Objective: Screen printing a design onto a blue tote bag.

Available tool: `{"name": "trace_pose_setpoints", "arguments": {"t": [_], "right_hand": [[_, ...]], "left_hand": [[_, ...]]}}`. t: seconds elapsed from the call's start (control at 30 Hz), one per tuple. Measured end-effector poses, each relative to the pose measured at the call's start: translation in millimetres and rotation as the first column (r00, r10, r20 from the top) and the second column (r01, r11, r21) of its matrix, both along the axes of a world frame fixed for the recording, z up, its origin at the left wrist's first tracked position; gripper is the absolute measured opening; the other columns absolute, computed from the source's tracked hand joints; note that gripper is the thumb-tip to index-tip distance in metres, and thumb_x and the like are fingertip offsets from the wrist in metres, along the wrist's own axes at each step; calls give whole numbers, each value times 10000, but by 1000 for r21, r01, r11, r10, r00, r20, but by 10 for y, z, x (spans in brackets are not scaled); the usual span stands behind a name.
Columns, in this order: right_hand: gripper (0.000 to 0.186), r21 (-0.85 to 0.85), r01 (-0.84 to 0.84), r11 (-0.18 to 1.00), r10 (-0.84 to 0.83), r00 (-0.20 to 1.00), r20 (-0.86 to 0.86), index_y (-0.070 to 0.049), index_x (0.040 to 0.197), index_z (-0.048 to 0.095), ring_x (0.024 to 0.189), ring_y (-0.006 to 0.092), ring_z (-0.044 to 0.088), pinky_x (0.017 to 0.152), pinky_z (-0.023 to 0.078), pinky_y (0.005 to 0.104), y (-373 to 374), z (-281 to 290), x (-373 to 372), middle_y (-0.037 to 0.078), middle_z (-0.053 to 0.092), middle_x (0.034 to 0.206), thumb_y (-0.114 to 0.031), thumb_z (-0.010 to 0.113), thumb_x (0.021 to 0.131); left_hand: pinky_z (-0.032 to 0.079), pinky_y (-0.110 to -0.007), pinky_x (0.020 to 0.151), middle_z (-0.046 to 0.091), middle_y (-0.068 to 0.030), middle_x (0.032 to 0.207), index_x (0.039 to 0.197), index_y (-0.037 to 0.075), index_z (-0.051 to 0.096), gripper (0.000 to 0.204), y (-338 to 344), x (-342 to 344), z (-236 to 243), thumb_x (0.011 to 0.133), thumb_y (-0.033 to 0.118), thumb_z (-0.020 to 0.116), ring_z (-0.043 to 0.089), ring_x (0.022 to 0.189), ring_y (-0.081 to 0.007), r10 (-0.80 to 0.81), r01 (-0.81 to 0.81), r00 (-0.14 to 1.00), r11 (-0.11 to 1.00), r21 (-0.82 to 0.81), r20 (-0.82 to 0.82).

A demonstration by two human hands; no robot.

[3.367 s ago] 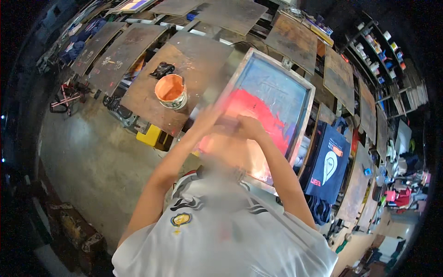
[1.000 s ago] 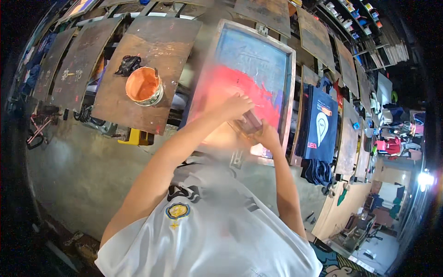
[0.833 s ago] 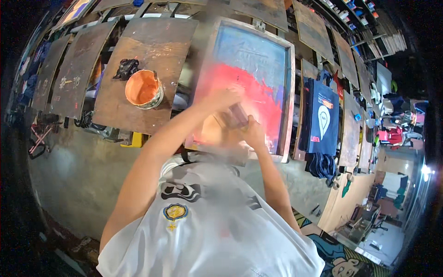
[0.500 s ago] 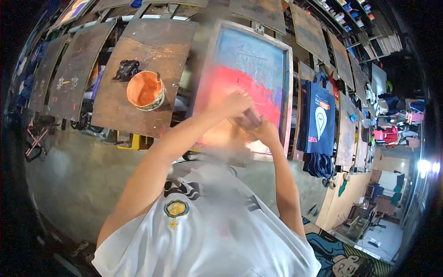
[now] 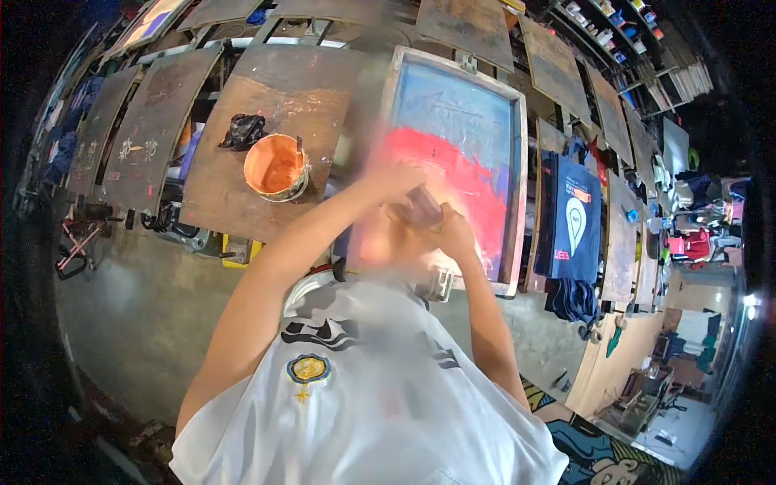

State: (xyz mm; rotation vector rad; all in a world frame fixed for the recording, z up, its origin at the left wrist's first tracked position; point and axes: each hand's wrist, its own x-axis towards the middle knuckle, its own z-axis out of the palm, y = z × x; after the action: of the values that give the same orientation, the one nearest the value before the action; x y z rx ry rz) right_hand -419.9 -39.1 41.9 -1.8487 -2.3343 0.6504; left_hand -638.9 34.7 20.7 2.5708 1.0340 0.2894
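Note:
Both my hands are closed on a squeegee (image 5: 423, 207), its bar slanting between them over a printing screen. My left hand (image 5: 400, 179) grips its far left end, and my right hand (image 5: 454, 231) grips the near right end. The screen's pale frame (image 5: 521, 153) surrounds blue mesh (image 5: 457, 93). Red ink (image 5: 436, 153) with a ragged far edge covers the middle of the mesh, turning paler and orange near my hands. Blur hides the squeegee's lower edge and part of the screen's near left side.
On a wooden board to the left stands a bucket of orange ink (image 5: 276, 167), with a crumpled black bag (image 5: 243, 132) beside it. Dark blue printed tote bags (image 5: 572, 218) hang right of the screen. A metal clamp (image 5: 440, 284) sits at the screen's near edge.
The whole view has shifted, so boards and screen appear lower and further right. My hands and the squeegee have moved a little left over the screen. Both hands keep their grip.

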Motion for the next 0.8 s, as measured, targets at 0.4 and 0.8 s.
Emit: {"name": "trace_pose_setpoints", "arguments": {"t": [0.4,0.8], "right_hand": [[546,2,-201,980,199,972,125,-88,1071,589,944,381,660,764,526,513,621,172,-162,168,686,975,-392,802,671],[553,8,-390,921,390,921,28,-87,1057,602,938,398,658,766,528,507,806,45,-32,171,689,982,-374,807,632]], "left_hand": [[393,-465,984,565,-105,1154,1152,75,542,576,-209,-198,-311,731,383,788,498,1196,-299,342,-368,905,928,61,253],[387,-446,956,565,-112,1116,1130,59,544,571,-337,-179,-172,735,402,772,517,1136,-304,448,-467,860,884,20,245]]}}
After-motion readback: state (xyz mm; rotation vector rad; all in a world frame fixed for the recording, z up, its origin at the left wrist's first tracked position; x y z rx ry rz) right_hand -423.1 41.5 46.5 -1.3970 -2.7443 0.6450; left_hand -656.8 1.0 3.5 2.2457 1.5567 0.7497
